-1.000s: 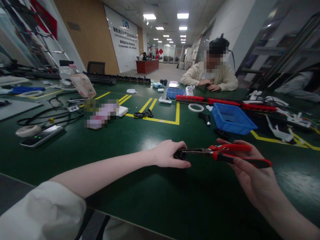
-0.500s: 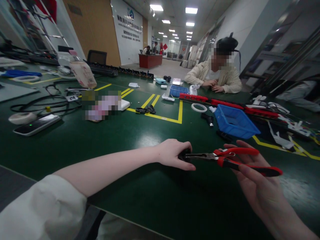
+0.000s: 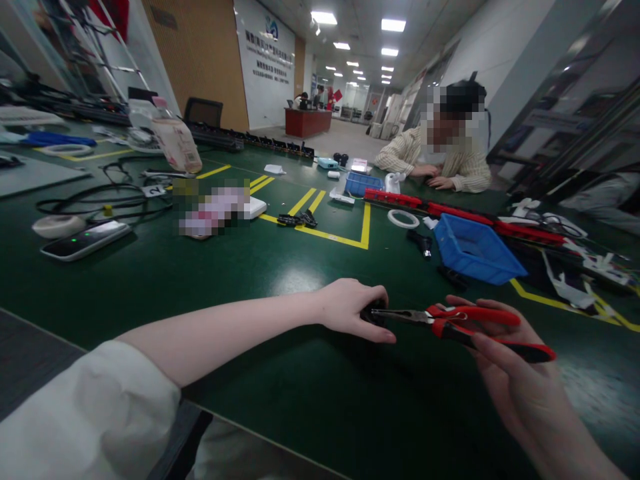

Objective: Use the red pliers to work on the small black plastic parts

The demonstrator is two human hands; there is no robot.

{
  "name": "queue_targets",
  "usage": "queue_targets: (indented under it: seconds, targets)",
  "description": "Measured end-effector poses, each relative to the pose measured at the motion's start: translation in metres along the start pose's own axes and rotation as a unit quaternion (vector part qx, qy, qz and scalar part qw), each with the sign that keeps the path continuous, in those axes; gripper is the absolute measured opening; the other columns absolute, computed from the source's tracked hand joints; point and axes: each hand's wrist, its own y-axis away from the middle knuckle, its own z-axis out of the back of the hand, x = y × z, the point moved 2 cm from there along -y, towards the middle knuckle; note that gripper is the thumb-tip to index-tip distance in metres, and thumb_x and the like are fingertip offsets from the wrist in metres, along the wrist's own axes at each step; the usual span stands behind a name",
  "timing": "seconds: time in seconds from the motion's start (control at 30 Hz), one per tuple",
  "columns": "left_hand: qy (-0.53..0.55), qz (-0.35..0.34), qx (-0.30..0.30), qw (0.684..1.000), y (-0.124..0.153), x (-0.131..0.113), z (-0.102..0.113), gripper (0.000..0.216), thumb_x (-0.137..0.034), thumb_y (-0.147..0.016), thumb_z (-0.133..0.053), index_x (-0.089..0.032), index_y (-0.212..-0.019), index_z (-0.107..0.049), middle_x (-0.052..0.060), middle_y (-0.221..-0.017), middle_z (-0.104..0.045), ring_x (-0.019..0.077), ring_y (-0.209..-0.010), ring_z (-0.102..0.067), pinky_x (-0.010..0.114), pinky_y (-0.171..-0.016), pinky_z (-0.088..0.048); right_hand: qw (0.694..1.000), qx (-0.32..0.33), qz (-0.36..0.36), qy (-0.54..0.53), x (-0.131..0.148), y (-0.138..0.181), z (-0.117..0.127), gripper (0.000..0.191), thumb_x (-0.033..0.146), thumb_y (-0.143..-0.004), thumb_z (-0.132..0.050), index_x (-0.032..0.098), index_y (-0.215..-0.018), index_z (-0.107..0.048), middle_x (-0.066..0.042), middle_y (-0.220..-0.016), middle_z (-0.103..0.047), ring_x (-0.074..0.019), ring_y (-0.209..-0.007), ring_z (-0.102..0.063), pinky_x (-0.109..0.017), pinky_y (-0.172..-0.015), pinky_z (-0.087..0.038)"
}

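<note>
Barely a shift, lower centre: left hand (image 3: 345,305) pinches the black part (image 3: 371,313), right hand (image 3: 517,383) grips pliers (image 3: 477,313), nose still working there!

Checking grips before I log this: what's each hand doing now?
Left hand: holding a small black part.
Right hand: holding red-and-black pliers, handles apart.

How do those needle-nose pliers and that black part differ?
The needle-nose pliers look long and red-handled; the black part shows only a small, dark surface. The right hand holds the pliers, mostly visible; the left hand partly covers the black part. Both are handheld.
</note>
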Motion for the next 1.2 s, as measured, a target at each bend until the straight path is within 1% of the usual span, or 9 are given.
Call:
queue_targets:
  seconds: [0.2, 0.33, 0.47, 0.6, 0.73, 0.83, 1.0, 1.1, 1.2]
  targets:
    - [0.005, -0.001, 0.006, 1.000, 0.0008, -0.0023, 0.0019, 0.059, -0.070, -0.076, -0.054, -0.019, -0.105, -0.053, 0.000, -0.075, -0.062, 0.0161, -0.063, -0.058, 0.025, -0.059, -0.040, 0.999, -0.032, -0.035, -0.016, 0.0024, 0.0013, -0.0038, 0.043, 0.036, -0.050, -0.080, 0.031, -0.089, -0.061, -0.001, -0.097, -0.072, -0.0298, -0.098, -0.067, -0.057, -0.098, -0.044]
    - [-0.008, -0.004, 0.002, 1.000, 0.0006, -0.0034, 0.0025, 0.067, -0.070, -0.073, -0.057, -0.018, -0.116, -0.051, 0.002, -0.082, -0.065, 0.0178, -0.069, -0.060, 0.026, -0.064, -0.042, 0.998, -0.025, -0.050, -0.022, 0.0013, 0.0008, -0.0052, 0.035, 0.035, -0.056, -0.076, 0.032, -0.088, -0.062, -0.001, -0.099, -0.072, -0.0301, -0.098, -0.066, -0.057, -0.094, -0.048]
    - [-0.021, -0.013, 0.006, 1.000, 0.0000, -0.0025, 0.0009, 0.067, -0.071, -0.074, -0.055, -0.018, -0.114, -0.055, 0.004, -0.089, -0.067, 0.0191, -0.075, -0.061, 0.027, -0.067, -0.043, 0.997, -0.024, -0.064, -0.033, -0.0004, 0.0003, -0.0048, 0.033, 0.033, -0.056, -0.074, 0.032, -0.087, -0.062, 0.000, -0.097, -0.072, -0.0294, -0.098, -0.067, -0.054, -0.093, -0.049]
    - [-0.014, -0.020, 0.011, 1.000, 0.0000, -0.0013, 0.0010, 0.061, -0.070, -0.078, -0.051, -0.018, -0.109, -0.058, 0.003, -0.084, -0.066, 0.0171, -0.069, -0.060, 0.025, -0.062, -0.041, 0.997, -0.034, -0.057, -0.041, 0.0003, 0.0021, -0.0058, 0.035, 0.034, -0.055, -0.076, 0.031, -0.088, -0.062, -0.001, -0.098, -0.072, -0.0289, -0.098, -0.066, -0.054, -0.094, -0.048]
    - [-0.003, -0.018, 0.019, 1.000, 0.0003, -0.0014, 0.0024, 0.058, -0.067, -0.080, -0.050, -0.017, -0.107, -0.061, 0.001, -0.073, -0.063, 0.0145, -0.061, -0.057, 0.023, -0.056, -0.039, 0.997, -0.041, -0.032, -0.062, 0.0025, 0.0056, -0.0074, 0.042, 0.033, -0.051, -0.079, 0.030, -0.089, -0.062, -0.001, -0.096, -0.071, -0.0279, -0.097, -0.066, -0.049, -0.089, -0.051]
    - [-0.002, -0.016, 0.020, 1.000, 0.0007, -0.0016, 0.0024, 0.058, -0.067, -0.081, -0.049, -0.017, -0.107, -0.061, 0.000, -0.070, -0.062, 0.0136, -0.058, -0.056, 0.022, -0.055, -0.038, 0.996, -0.042, -0.034, -0.064, 0.0031, 0.0066, -0.0086, 0.044, 0.035, -0.050, -0.081, 0.029, -0.090, -0.063, -0.001, -0.097, -0.071, -0.0269, -0.097, -0.066, -0.046, -0.088, -0.052]
    - [-0.019, -0.021, 0.008, 1.000, 0.0004, -0.0023, 0.0010, 0.059, -0.069, -0.076, -0.054, -0.018, -0.105, -0.059, 0.000, -0.075, -0.064, 0.0149, -0.064, -0.059, 0.024, -0.061, -0.042, 0.994, -0.051, -0.067, -0.071, 0.0016, 0.0033, -0.0084, 0.046, 0.038, -0.048, -0.082, 0.027, -0.089, -0.063, -0.002, -0.096, -0.071, -0.0275, -0.097, -0.066, -0.048, -0.090, -0.050]
    - [-0.033, -0.005, -0.007, 0.999, 0.0000, -0.0030, 0.0010, 0.062, -0.070, -0.072, -0.058, -0.019, -0.107, -0.057, 0.000, -0.080, -0.066, 0.0163, -0.068, -0.061, 0.024, -0.063, -0.042, 0.992, -0.057, -0.084, -0.069, -0.0016, 0.0004, -0.0064, 0.042, 0.038, -0.052, -0.080, 0.026, -0.089, -0.063, -0.002, -0.096, -0.072, -0.0273, -0.096, -0.067, -0.049, -0.092, -0.049]
    - [-0.039, -0.002, -0.022, 0.999, 0.0003, -0.0034, 0.0006, 0.066, -0.070, -0.070, -0.060, -0.019, -0.113, -0.055, 0.000, -0.080, -0.066, 0.0160, -0.068, -0.061, 0.024, -0.062, -0.041, 0.993, -0.050, -0.083, -0.067, -0.0052, -0.0008, -0.0049, 0.038, 0.037, -0.056, -0.079, 0.026, -0.089, -0.062, -0.002, -0.096, -0.072, -0.0269, -0.096, -0.067, -0.051, -0.093, -0.048]
